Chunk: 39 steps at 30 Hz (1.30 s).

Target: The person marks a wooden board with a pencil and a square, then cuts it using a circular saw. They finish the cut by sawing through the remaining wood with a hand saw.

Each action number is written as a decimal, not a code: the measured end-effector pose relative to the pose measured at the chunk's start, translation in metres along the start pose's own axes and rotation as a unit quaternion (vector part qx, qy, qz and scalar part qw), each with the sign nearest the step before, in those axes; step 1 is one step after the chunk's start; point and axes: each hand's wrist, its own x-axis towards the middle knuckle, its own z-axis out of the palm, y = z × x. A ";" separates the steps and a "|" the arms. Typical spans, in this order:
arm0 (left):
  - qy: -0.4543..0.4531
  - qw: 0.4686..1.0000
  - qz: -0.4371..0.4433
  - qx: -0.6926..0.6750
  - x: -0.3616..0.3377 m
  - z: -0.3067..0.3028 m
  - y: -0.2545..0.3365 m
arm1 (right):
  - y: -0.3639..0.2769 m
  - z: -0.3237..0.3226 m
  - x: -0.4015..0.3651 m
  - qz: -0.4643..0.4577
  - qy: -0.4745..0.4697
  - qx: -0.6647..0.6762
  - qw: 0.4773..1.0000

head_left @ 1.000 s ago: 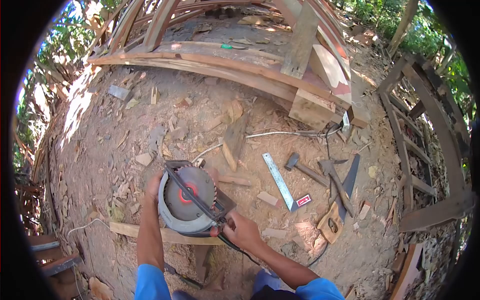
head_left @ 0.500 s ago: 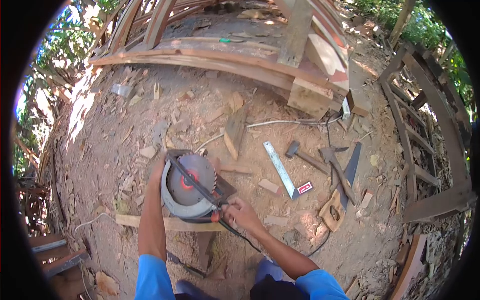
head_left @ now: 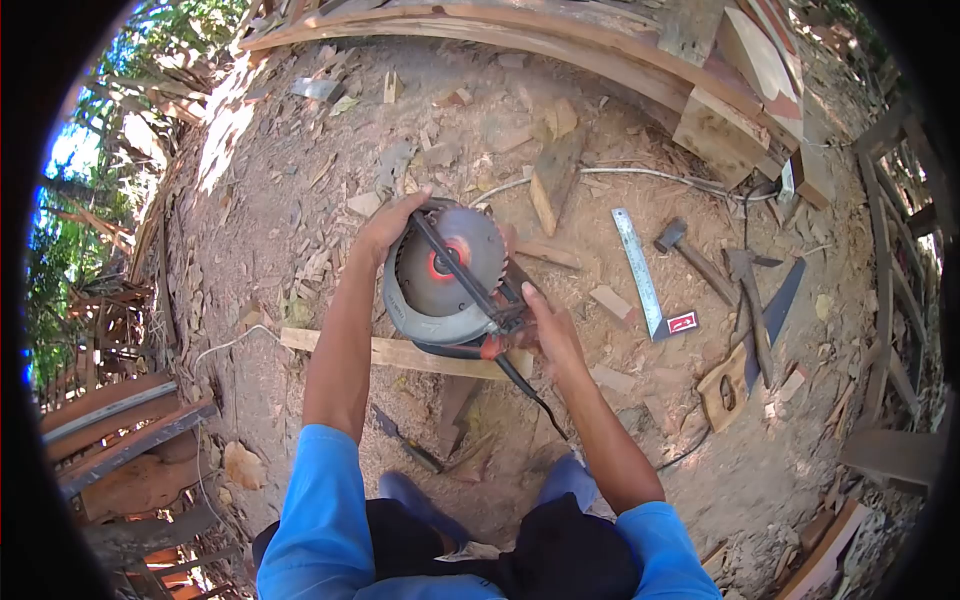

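Observation:
A circular saw (head_left: 440, 285) is held up over the ground, its toothed disc blade facing me. My left hand (head_left: 393, 228) is closed around the saw's upper left edge, with part of the fingers hidden behind it. On the other side, my right hand (head_left: 548, 325) grips the saw by its lower right edge, thumb up and the other fingers mostly out of sight. A black power cord (head_left: 535, 392) runs down from the saw. Below and behind the saw lies a pale wooden board (head_left: 400, 356).
To the right lie a try square (head_left: 637, 270), a hammer (head_left: 700, 262), a hatchet (head_left: 750, 310) and a handsaw (head_left: 727, 388). A light cable (head_left: 640, 172) crosses the ground. Stacked timber (head_left: 560, 50) stands ahead; a wooden frame (head_left: 885, 290) is at right.
My right hand has moved up along the saw's right side, from a pinch near its lower corner to a grip on the edge. The view has shifted downward and left.

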 end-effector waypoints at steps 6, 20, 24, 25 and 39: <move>0.036 0.997 0.058 0.037 -0.001 0.003 -0.007 | 0.005 -0.012 -0.016 -0.398 0.088 -0.428 0.807; 0.008 0.993 0.110 -0.033 0.007 -0.005 -0.025 | -0.013 0.013 -0.024 -0.355 0.069 -0.461 0.810; 0.045 0.995 0.084 -0.005 -0.002 0.003 -0.017 | -0.027 0.029 -0.028 -0.285 0.080 -0.478 0.827; 0.052 0.995 0.084 0.001 -0.005 0.004 -0.015 | -0.026 0.030 -0.028 -0.288 0.084 -0.485 0.822; 0.147 0.972 0.123 0.137 -0.007 0.008 -0.018 | -0.029 0.041 -0.031 -0.210 0.010 -0.362 0.908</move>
